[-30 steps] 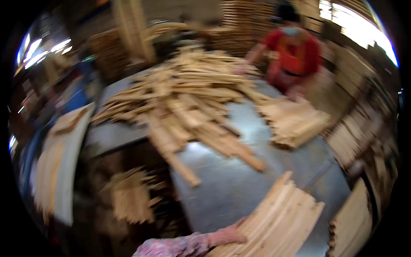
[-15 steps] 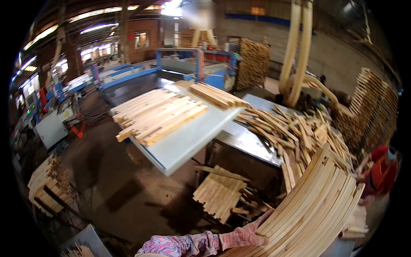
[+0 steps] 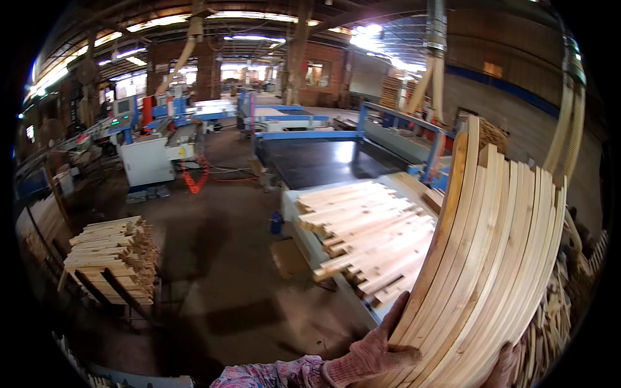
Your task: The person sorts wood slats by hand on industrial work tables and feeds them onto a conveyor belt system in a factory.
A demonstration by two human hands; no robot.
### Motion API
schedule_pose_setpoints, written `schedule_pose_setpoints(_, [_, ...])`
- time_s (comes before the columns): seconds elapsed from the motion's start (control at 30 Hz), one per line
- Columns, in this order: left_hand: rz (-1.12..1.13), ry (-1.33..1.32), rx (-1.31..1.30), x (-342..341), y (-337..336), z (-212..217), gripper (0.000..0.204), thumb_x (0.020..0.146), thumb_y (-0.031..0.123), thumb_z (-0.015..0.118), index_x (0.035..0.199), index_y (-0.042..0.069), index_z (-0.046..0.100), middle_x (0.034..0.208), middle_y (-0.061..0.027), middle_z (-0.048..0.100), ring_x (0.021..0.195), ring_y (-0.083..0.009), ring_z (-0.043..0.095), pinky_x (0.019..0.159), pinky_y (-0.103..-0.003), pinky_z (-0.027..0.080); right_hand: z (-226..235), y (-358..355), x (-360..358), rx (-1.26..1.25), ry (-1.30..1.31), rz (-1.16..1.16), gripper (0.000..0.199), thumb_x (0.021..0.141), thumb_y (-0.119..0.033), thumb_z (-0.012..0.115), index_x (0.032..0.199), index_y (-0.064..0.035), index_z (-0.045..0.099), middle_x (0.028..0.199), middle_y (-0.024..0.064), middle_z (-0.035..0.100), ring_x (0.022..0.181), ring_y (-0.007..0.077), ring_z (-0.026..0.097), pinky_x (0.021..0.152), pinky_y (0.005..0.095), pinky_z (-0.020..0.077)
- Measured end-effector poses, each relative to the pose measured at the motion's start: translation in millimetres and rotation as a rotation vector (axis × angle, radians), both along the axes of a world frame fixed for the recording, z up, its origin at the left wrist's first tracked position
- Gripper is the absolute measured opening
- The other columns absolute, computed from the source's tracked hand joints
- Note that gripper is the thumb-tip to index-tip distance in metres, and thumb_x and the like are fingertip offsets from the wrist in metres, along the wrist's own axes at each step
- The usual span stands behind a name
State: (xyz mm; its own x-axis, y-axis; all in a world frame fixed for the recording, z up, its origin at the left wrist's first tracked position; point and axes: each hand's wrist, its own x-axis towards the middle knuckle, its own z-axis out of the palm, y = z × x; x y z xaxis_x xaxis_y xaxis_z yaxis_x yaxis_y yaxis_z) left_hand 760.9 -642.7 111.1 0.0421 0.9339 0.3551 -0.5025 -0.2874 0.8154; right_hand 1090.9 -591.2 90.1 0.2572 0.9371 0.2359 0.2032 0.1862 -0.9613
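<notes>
The bundle of wooden strips [image 3: 482, 258] is at the right in front of the person, held up between both hands, its strips packed side by side and their far ends uneven. The outermost strip on its left is a darker, yellowish brown — the others are mostly pale. The left hand [image 3: 378, 349], in a pinkish knitted glove below a patterned sleeve [image 3: 272, 374], grips the bundle's left side, one finger along the edge and another digit across the face. The right hand [image 3: 504, 367] clasps the lower right side — only part of it shows above the lower rim. Just beyond the bundle, a layer of pale strips [image 3: 375, 226] lies on a light-coloured table [image 3: 354, 301], with a dark machine bed [image 3: 317, 158] and its blue rail [image 3: 310, 135] behind. To the right of the bundle, partly covered by it, is a heap of thin wood pieces [image 3: 550, 323]. Well apart, at the left, a stack of strips [image 3: 107, 262] sits behind dark bars; farther back stand a white cabinet [image 3: 147, 161] and, just beside it, an orange-red coiled hose [image 3: 193, 181].
</notes>
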Motion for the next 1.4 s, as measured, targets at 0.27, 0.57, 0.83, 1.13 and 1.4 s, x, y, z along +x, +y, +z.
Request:
schedule_pose_setpoints(0.27, [0.095, -0.129, 0.051, -137, 60, 19, 0.107, 0.093, 0.014, 0.075, 0.165, 0.017, -0.005, 0.173, -0.0074, 0.001, 0.157, -0.0199, 0.008, 0.115, -0.034, 0.038, 6, 133, -258, -0.009, 0.012, 0.388, 0.06, 0.097, -0.043, 0.062, 0.127, 0.0087, 0.059, 0.111, 0.0181, 0.066, 0.097, 0.0256, 0.061, 0.084, 0.0384, 0.0524])
schedule_pose_setpoints(0.57, [0.322, 0.035, 0.105, -317, 130, 46, 0.083, 0.094, 0.009, 0.071, 0.16, 0.011, 0.021, 0.139, -0.013, 0.054, 0.115, -0.0196, 0.058, 0.095, -0.033, 0.053, 3, 250, -563, 0.005, -0.009, 0.804, 0.067, 0.094, -0.049, 0.063, 0.125, 0.0098, 0.058, 0.105, 0.0184, 0.067, 0.09, 0.0256, 0.063, 0.08, 0.0379, 0.0537])
schedule_pose_setpoints(0.83, [0.395, 0.023, 0.091, -501, 174, 50, 0.1, 0.088, 0.005, 0.076, 0.162, 0.014, 0.009, 0.128, -0.0144, 0.061, 0.108, -0.0193, 0.063, 0.092, -0.034, 0.055, 26, 300, -739, 0.084, -0.12, 0.845, 0.074, 0.091, -0.054, 0.065, 0.124, 0.0108, 0.057, 0.1, 0.0187, 0.068, 0.084, 0.0256, 0.065, 0.076, 0.0375, 0.0549])
schedule_pose_setpoints(1.13, [0.122, -0.165, -0.135, -719, 268, 37, 0.12, 0.082, 0.0, 0.081, 0.164, 0.017, -0.004, 0.115, -0.016, 0.069, 0.1, -0.0191, 0.067, 0.088, -0.035, 0.056, 82, 381, -785, 0.155, -0.224, 0.306, 0.081, 0.087, -0.06, 0.066, 0.123, 0.0119, 0.057, 0.095, 0.019, 0.069, 0.077, 0.0256, 0.067, 0.072, 0.037, 0.0563])
schedule_pose_setpoints(1.4, [0.001, -0.219, -0.175, -825, 443, -4, 0.121, 0.078, 0.007, 0.087, 0.165, 0.017, 0.004, 0.14, -0.017, 0.055, 0.115, -0.0258, 0.063, 0.092, -0.04, 0.058, 60, 462, -781, -0.005, -0.245, 0.075, 0.079, 0.083, -0.062, 0.072, 0.116, 0.009, 0.062, 0.094, 0.0126, 0.07, 0.076, 0.0209, 0.067, 0.069, 0.0352, 0.0548])
